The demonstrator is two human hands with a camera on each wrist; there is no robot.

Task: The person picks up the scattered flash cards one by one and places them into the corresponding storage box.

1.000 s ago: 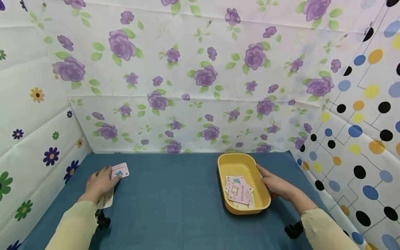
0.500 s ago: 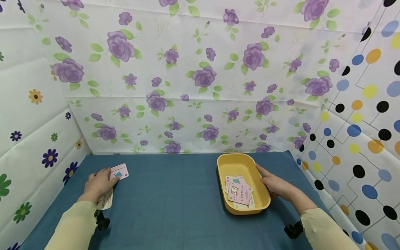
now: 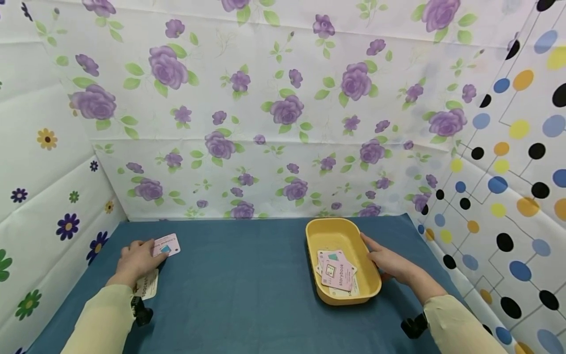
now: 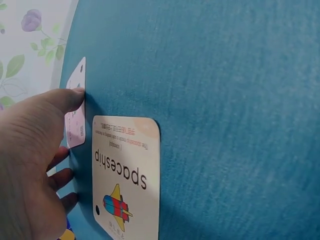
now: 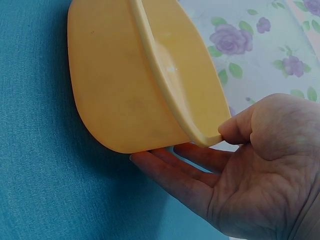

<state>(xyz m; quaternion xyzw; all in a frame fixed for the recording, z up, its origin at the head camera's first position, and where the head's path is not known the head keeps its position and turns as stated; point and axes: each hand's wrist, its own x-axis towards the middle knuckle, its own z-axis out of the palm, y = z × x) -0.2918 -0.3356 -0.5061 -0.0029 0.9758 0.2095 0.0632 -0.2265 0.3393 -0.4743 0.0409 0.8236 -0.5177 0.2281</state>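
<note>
At the left of the blue cloth, my left hand (image 3: 134, 262) holds a pink picture card (image 3: 168, 245), thumb on its face. The left wrist view shows that pink card (image 4: 76, 120) nearly edge-on, tilted up beside the thumb. A cream card printed "spaceship" (image 4: 127, 172) lies on the cloth just nearer the wrist, partly under the hand in the head view. On the right, my right hand (image 3: 393, 263) grips the rim of a yellow plastic basin (image 5: 115, 75), thumb over the rim and fingers beneath. Inside the basin lie several cards, a pink "storybook" card (image 3: 338, 274) on top.
Blue cloth (image 3: 234, 285) covers the table between the hands. A white sheet with purple roses (image 3: 247, 123) stands at the back. Patterned sheets, flowered (image 3: 48, 187) and dotted (image 3: 522, 221), close off the left and right sides.
The head view shifts slightly. Both hands, the cards and the basin otherwise keep their places.
</note>
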